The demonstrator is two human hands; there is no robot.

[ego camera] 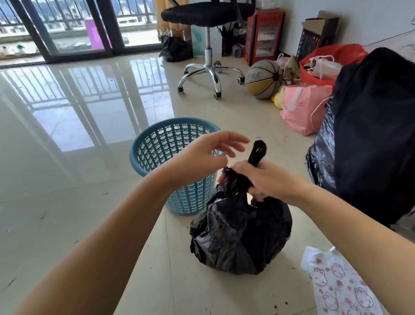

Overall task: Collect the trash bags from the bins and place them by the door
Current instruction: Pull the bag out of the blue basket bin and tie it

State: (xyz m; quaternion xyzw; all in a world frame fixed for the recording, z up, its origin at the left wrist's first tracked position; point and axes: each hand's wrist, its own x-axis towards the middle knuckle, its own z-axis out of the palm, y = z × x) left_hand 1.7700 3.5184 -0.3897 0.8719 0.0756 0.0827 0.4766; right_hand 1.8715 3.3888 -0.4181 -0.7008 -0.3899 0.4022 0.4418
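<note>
A full black trash bag (pixel 240 236) sits on the tiled floor just in front of a blue perforated bin (pixel 165 145), which stands upright with no bag in it. My right hand (pixel 260 180) grips the bag's gathered neck, and a twisted black end sticks up above my fist. My left hand (pixel 211 152) hovers over the bin's near rim, fingers spread, holding nothing. Another black trash bag (pixel 175 49) lies far back by the curtain, beside the glass sliding door (pixel 72 26).
An office chair (pixel 208 33) on casters stands behind the bin. Along the right wall are a basketball (pixel 263 78), a pink bag (pixel 302 107), a red bag (pixel 330 60) and a large black bundle (pixel 383 131). A white printed bag (pixel 341 288) lies at lower right.
</note>
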